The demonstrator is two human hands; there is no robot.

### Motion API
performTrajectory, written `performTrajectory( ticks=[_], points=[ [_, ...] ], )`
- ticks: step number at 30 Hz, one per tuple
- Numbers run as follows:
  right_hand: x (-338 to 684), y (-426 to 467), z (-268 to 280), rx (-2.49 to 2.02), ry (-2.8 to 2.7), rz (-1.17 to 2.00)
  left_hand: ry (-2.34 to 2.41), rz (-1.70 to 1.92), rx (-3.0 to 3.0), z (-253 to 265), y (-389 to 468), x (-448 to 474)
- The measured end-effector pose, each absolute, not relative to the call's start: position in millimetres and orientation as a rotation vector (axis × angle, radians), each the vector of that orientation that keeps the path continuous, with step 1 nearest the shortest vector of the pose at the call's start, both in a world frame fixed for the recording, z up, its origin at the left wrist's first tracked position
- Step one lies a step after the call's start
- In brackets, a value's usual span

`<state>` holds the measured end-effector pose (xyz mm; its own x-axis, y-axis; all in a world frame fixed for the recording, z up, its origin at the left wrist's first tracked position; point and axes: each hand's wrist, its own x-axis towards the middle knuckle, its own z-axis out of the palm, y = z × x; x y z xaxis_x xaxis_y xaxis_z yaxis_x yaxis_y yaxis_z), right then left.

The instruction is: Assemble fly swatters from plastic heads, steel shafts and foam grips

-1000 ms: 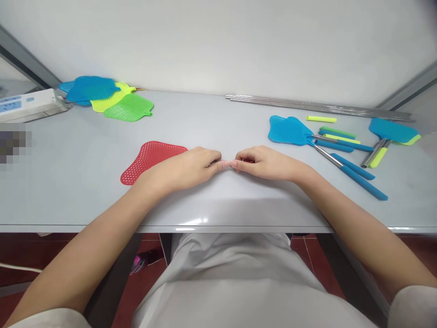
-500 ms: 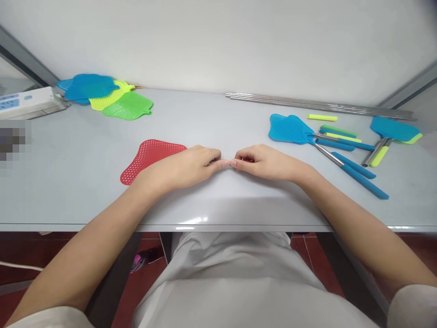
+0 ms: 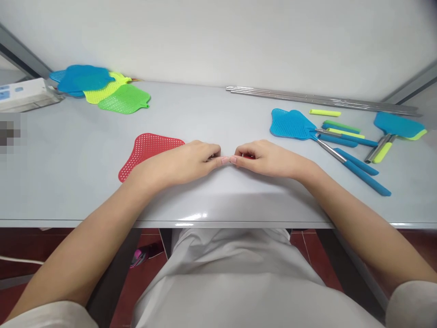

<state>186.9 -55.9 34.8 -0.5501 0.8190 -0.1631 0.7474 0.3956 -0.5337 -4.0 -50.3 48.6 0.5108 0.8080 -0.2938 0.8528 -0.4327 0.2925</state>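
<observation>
A red perforated fly swatter head lies on the table, partly under my left forearm. My left hand is closed, palm down, beside it; a sliver of shiny metal rod shows between thumb and fingers. The join between rod and swatter head is hidden by that hand. My right hand is closed too, pinching a red handle grip, most of it covered by the fingers. Both thumb tips meet in front of my body, just above the table top.
Blue, yellow and green swatter heads are piled back left beside a white power strip. Long metal rods lie along the wall. At right are a blue fly swatter, loose grips and another blue swatter head.
The view has tilted slightly, so the table's things appear a little higher. Both hands keep almost the same pose and hold.
</observation>
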Motion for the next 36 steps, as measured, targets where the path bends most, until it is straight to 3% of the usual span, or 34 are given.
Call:
performTrajectory(
  ticks=[36],
  points=[
    [185.3,-58.1,35.4,-1.427,-2.537,0.803,1.367,-0.165,2.335,44.6,-47.9,-9.5]
  ],
)
